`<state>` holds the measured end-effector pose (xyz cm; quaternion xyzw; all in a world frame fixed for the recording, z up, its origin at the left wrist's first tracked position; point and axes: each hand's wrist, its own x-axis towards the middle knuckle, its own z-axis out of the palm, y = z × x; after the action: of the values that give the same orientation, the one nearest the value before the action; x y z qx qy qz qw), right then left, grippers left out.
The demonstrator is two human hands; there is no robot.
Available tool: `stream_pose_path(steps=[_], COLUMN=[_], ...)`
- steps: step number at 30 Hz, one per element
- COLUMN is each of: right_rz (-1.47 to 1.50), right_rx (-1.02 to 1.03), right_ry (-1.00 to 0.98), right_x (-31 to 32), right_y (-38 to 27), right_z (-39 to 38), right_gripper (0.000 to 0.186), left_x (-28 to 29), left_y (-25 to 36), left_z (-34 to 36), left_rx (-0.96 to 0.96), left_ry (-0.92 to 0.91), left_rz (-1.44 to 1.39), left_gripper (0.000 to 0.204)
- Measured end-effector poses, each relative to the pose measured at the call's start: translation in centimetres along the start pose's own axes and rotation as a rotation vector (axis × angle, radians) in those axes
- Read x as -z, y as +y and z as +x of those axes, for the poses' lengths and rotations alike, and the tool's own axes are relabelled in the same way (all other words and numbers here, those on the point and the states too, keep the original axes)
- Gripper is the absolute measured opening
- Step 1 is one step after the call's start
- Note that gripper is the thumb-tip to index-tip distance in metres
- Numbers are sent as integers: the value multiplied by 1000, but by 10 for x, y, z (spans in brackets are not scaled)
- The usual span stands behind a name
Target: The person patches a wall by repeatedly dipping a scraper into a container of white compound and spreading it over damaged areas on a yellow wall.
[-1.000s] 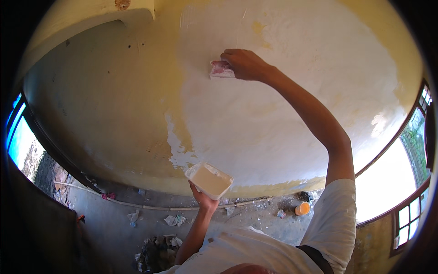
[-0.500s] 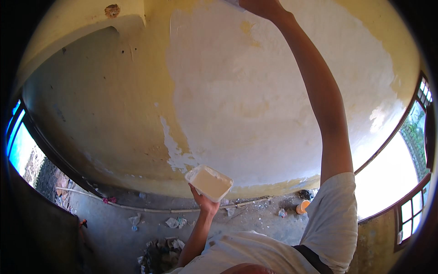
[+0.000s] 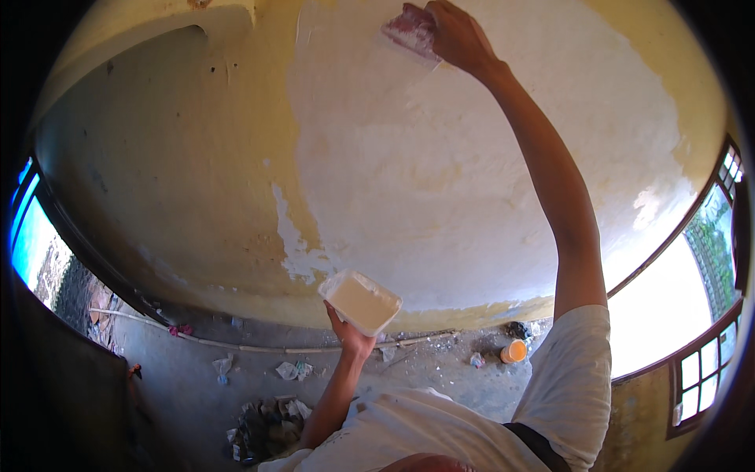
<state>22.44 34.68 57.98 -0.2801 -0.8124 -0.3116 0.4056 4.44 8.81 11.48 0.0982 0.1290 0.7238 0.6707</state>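
High on the wall, my right hand (image 3: 465,39) grips a flat reddish scraper (image 3: 413,33) smeared with white paste, its edge against the plastered surface. A broad whitish patch of filler (image 3: 440,173) covers much of the yellow wall (image 3: 181,165). Lower down, my left hand (image 3: 353,337) holds up a white rectangular tub (image 3: 343,277) from beneath and the side. Pale creamy paste (image 3: 362,303) lies inside it, with dried smears along the rim. My right arm is stretched far upward, while the left is bent in front of my body.
A long pole (image 3: 236,346) lies on the floor along the wall base. An orange container (image 3: 513,352), crumpled plastic (image 3: 295,370) and a dark heap of rubbish (image 3: 271,429) are on the floor. Windows (image 3: 708,377) stand at the right; a bright opening (image 3: 39,244) is at the left.
My right hand has come down the wall, bringing the scraper fully into view. The tub in my left hand has stayed nearly in place, shifting slightly upward in the picture.
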Motion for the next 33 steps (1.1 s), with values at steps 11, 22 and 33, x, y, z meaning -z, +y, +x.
stream_pose_path(steps=[11, 22, 33], right_rz=[289, -22, 481], right_rx=[149, 109, -33], right_ry=[-136, -23, 19], right_x=[-55, -64, -15], right_y=[-71, -61, -107], right_z=[-108, -67, -102], right_gripper=[18, 20, 9], left_x=[2, 11, 31], left_y=[-5, 6, 7], left_z=[-13, -24, -26], left_rx=[-10, -63, -23], left_ry=[-17, 26, 52], left_rz=[-11, 18, -14], left_gripper=[65, 70, 74])
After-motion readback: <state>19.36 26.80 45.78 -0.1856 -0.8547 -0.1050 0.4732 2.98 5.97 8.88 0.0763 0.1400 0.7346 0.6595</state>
